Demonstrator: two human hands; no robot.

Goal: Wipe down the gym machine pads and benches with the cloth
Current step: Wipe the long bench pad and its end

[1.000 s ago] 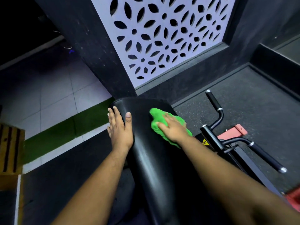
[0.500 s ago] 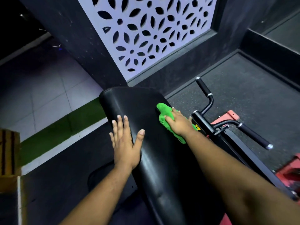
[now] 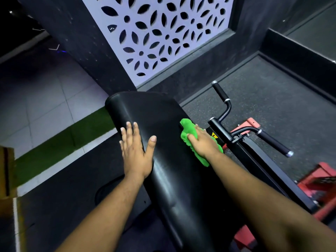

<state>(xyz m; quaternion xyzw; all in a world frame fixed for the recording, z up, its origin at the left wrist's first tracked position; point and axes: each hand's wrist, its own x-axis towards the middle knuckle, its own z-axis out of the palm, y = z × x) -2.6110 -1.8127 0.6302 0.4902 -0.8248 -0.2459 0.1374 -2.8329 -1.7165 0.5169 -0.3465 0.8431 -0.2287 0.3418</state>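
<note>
A long black padded bench (image 3: 160,113) runs from the bottom centre up to the middle of the view. My left hand (image 3: 135,151) lies flat on its left side with fingers straight and thumb spread. My right hand (image 3: 203,142) presses a bright green cloth (image 3: 189,129) against the pad's right edge; its fingers lie over the cloth, and part of the cloth is hidden under the palm.
Black machine handles (image 3: 221,92) (image 3: 274,142) and a red frame (image 3: 325,177) stand right of the bench. A dark wall with a white patterned panel (image 3: 163,30) rises behind. Tiled floor and a green strip (image 3: 60,140) lie to the left.
Both hands have slid down the pad toward me. The left hand left the pad's top end; the right hand carried the cloth down along the right edge.
</note>
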